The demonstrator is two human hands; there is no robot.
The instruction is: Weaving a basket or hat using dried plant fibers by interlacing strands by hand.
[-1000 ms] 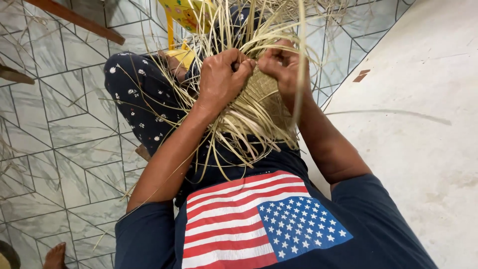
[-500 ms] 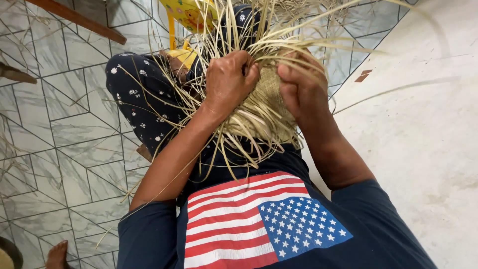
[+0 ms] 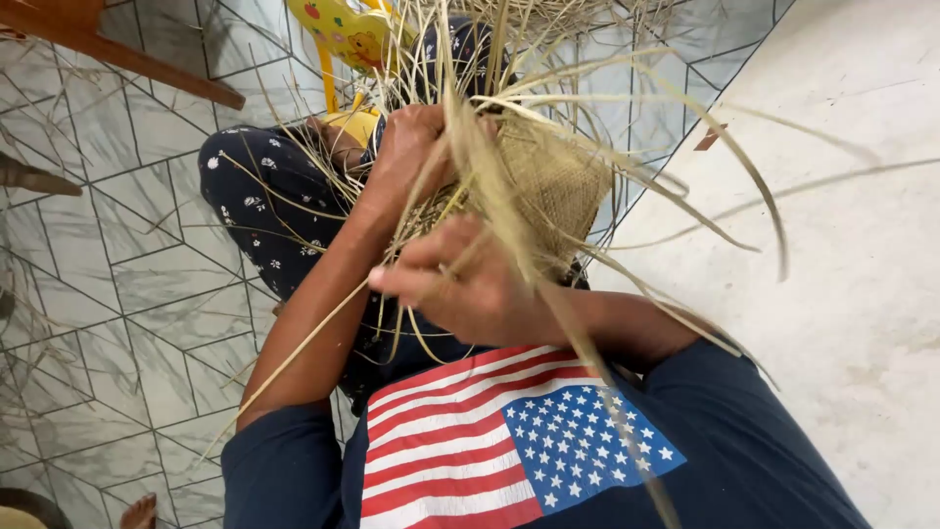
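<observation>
From my remote seat I see the half-woven straw basket (image 3: 558, 181) resting on the lap, above the dark floral trousers (image 3: 250, 211), with loose straw strands (image 3: 685, 127) fanning out on all sides; my left hand (image 3: 416, 147) is clenched on the basket's near edge among the strands, and my right hand (image 3: 470, 284) pinches one long strand (image 3: 509, 211), drawn up towards the chest. I judge the likeliest fault is that strand splitting or slipping free if pulled hard against the weave; the left grip loosening could also let the woven edge slacken. Around it lie the grey tiled floor (image 3: 117, 284), a pale concrete slab (image 3: 862, 255), a brown wooden bar (image 3: 137, 67) and a yellow plastic seat (image 3: 343, 29); the stray strands cross between the hands and hide the fingertips' work.
</observation>
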